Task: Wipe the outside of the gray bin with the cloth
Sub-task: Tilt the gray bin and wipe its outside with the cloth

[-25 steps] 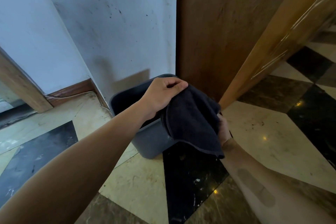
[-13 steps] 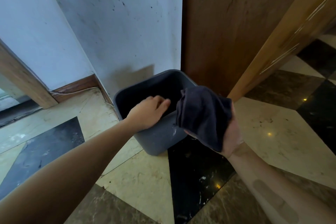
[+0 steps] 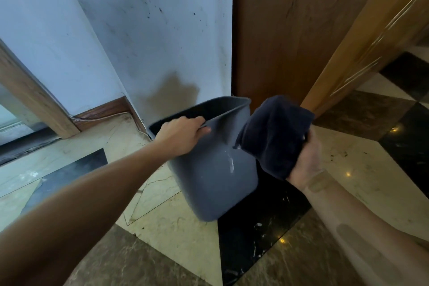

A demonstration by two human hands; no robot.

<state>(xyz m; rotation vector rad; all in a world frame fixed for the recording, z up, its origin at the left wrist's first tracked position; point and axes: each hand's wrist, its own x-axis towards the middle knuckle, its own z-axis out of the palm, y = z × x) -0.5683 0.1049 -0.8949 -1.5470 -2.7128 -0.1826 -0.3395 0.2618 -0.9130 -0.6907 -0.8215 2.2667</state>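
The gray bin [image 3: 213, 165] is standing tilted on the polished floor [image 3: 176, 234] in the corner where the scuffed white wall [image 3: 151, 37] meets the wooden door frame [image 3: 274, 30]. The left hand [image 3: 180, 136] is gripping the bin's near rim, fingers [image 3: 197, 121] curling over the edge and thumb pressing the outer face. The right hand [image 3: 306, 160] is clutching the dark cloth [image 3: 275, 132], bunched, with a corner touching or almost touching the bin's right side; I cannot tell which.

A whitish streak [image 3: 229, 162] is showing on the front face, and the wad looks likely to skip it if it is pressing only near the top. With the bin tipping on one bottom edge, a hard push from the right could be sliding it across the glossy tile or twisting it out of the left hand. The loosely bunched cloth may also be slipping in the palm.
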